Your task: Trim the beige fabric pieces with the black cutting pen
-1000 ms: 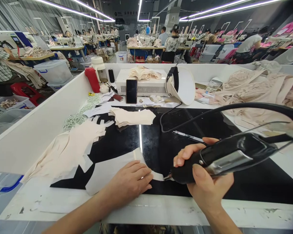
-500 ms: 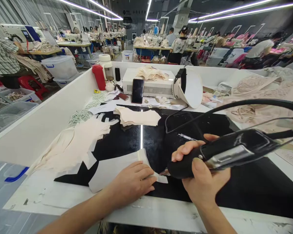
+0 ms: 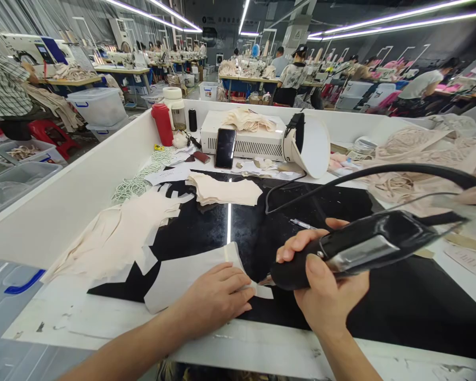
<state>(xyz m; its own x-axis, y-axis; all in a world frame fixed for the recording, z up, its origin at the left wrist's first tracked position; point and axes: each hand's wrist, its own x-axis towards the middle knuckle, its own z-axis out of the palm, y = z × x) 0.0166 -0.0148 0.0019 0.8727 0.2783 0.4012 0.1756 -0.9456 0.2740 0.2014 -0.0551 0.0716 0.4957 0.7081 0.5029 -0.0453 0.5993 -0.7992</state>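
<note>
My right hand (image 3: 325, 286) grips a black corded hand tool (image 3: 365, 246), its tip pointing left and down at the edge of a pale fabric piece (image 3: 178, 275). The fabric lies on a black glossy work surface (image 3: 400, 301). My left hand (image 3: 216, 296) lies flat on the right end of that fabric, fingers spread, just left of the tool tip. The tool's thick black cable (image 3: 388, 170) arcs up to the right.
Cream fabric pieces (image 3: 119, 238) lie at left and a folded stack (image 3: 226, 190) behind. A white box (image 3: 241, 137), phone (image 3: 225, 148), red bottle (image 3: 162, 124), white lamp head (image 3: 307, 143) and pen (image 3: 303, 224) stand farther back. White walls (image 3: 71, 196) edge the bench. People work at distant tables.
My head view has shifted slightly left. The tool tip has edged a little left along the fabric edge, and my left hand stays pressed on the fabric.
</note>
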